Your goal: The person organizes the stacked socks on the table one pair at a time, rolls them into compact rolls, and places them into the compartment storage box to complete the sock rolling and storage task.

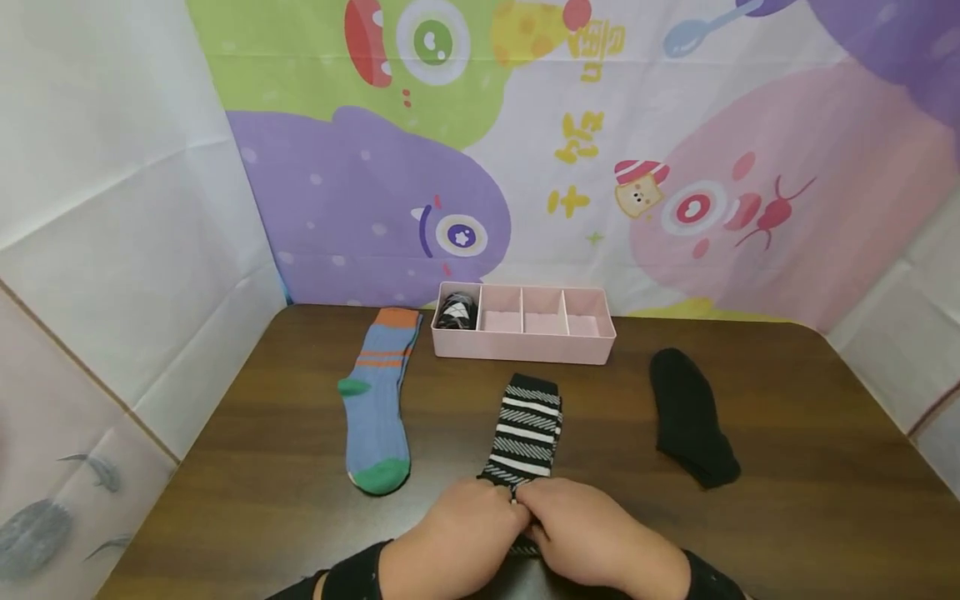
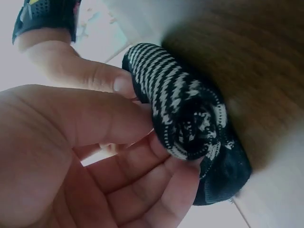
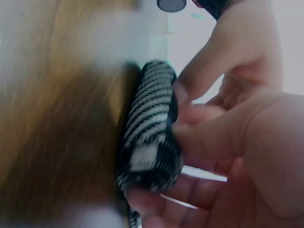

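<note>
A black-and-white striped sock (image 1: 527, 425) lies lengthwise on the table in the head view, its near end rolled up. My left hand (image 1: 468, 533) grips the left side of that roll and my right hand (image 1: 592, 529) the right side, with the knuckles almost meeting. In the left wrist view, the roll's spiral end (image 2: 190, 126) shows between my left thumb and fingers. The right wrist view shows the patterned roll (image 3: 149, 114) close to the tabletop, pinched by my right thumb and fingers. From the head, my hands hide most of the roll.
A blue sock (image 1: 378, 408) with orange and green parts lies to the left, and a black sock (image 1: 690, 417) to the right. Behind stands a pink divided box (image 1: 525, 346), a rolled dark sock (image 1: 457, 311) in its leftmost compartment. A cartoon cloth hangs behind the table.
</note>
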Tool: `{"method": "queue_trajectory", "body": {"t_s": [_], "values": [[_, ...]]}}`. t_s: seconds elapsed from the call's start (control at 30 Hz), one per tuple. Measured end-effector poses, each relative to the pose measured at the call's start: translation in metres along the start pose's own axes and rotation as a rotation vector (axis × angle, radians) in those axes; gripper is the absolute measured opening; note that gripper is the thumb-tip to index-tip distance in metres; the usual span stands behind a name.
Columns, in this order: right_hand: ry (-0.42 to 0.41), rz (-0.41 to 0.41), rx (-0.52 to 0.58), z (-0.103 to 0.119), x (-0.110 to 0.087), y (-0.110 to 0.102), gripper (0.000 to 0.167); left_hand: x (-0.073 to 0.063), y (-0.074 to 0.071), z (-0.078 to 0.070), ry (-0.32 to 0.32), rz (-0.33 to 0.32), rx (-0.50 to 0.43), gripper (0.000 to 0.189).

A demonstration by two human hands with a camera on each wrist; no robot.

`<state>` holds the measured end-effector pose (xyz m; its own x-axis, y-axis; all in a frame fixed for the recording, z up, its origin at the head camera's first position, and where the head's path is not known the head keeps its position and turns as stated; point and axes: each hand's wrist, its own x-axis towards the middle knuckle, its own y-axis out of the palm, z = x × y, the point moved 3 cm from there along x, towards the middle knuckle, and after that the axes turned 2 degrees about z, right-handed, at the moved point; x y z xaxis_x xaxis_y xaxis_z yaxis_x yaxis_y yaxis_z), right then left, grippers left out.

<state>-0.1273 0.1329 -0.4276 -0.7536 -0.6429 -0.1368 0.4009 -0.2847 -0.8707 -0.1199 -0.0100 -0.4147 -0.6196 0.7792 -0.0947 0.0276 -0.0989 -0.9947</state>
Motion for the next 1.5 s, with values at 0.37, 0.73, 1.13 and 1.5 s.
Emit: {"method": "queue_trajectory", "body": {"t_s": [0.37, 0.73, 1.13, 1.5], "values": [[0.03, 0.0, -0.067, 0.0, -0.004, -0.004, 0.009, 0.001, 0.0, 0.002, 0.033, -0.018, -0.01, 0.022], [0.1, 0.01, -0.064, 0.002, -0.003, -0.004, 0.008, 0.005, 0.006, 0.015, -0.014, -0.018, -0.216, 0.028], [0.055, -0.022, -0.293, 0.015, -0.011, -0.01, 0.031, 0.009, 0.007, 0.02, -0.012, 0.02, -0.289, 0.027], [0.023, -0.011, -0.113, 0.001, -0.003, -0.006, 0.009, 0.007, 0.008, 0.032, -0.013, 0.025, -0.396, 0.021]]}}
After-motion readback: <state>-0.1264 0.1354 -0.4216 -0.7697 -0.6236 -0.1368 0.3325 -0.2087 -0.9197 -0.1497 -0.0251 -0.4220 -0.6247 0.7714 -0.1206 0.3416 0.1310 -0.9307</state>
